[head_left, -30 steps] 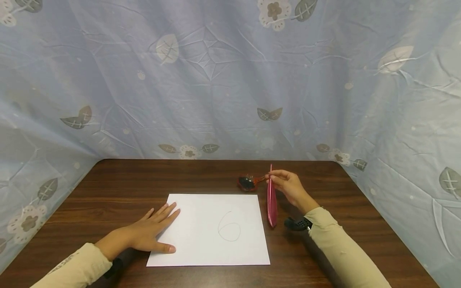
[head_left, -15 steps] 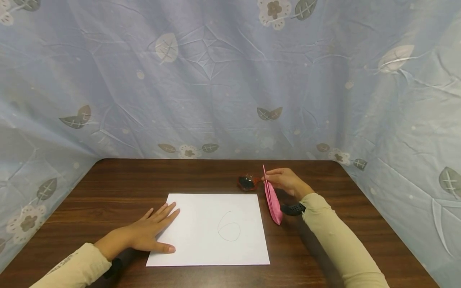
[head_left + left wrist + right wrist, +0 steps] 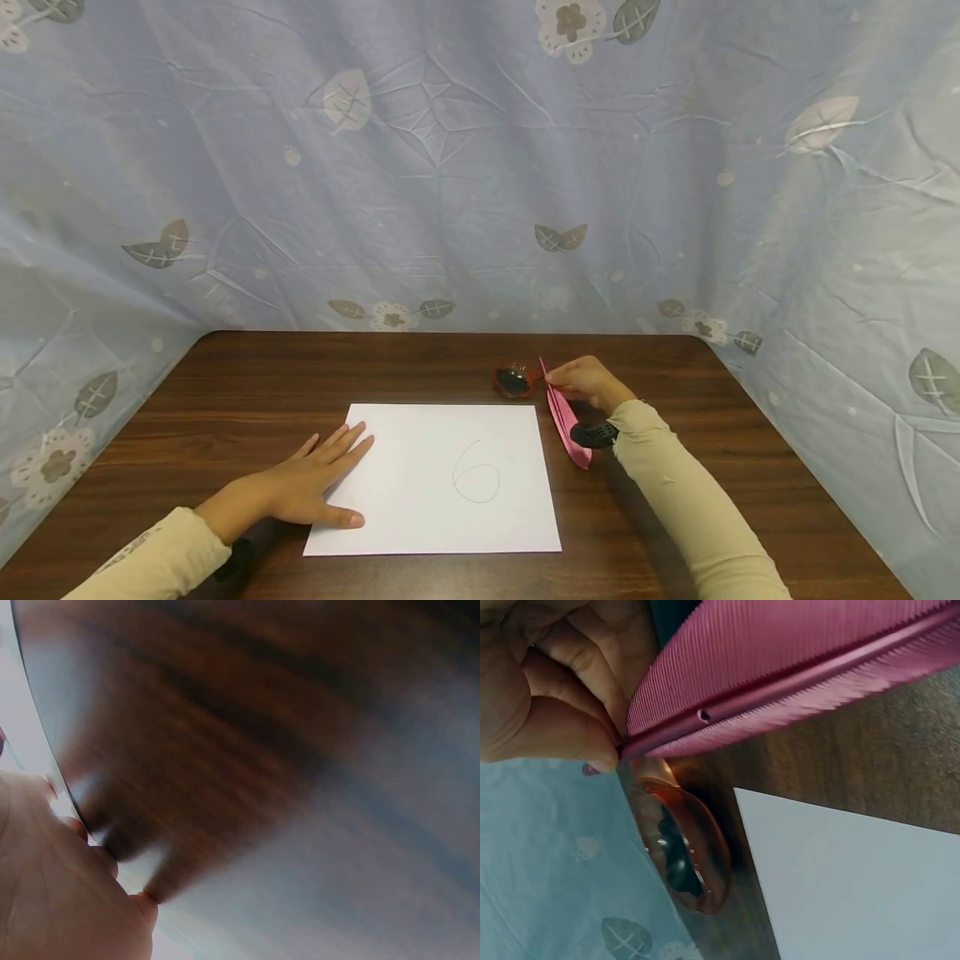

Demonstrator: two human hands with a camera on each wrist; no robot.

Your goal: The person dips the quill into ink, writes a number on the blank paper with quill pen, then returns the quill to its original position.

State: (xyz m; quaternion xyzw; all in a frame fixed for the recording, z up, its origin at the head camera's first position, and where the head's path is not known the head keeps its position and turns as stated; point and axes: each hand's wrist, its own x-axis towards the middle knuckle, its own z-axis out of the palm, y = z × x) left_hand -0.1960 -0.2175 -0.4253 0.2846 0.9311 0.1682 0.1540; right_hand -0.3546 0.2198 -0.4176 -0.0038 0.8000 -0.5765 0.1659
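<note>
My left hand lies flat with spread fingers on the left edge of a white sheet of paper. A figure like a 6 is drawn in thin line on the sheet's right half. Between thumb and fingers my right hand pinches the narrow far end of a pink feather quill, just right of the sheet. The quill's broad end slants toward me. Beside the pinched end sits a small see-through orange dish with dark liquid in it. The right wrist view shows a small hole in the quill's shaft.
The dark wooden table carries everything. A blue curtain with flowers and leaves hangs behind it and along both sides. A black band shows at my right wrist, close over the quill's broad end.
My right hand has moved a little left and lower with the quill, whose far end has swung left toward the dish. The left hand and the paper have kept their place.
</note>
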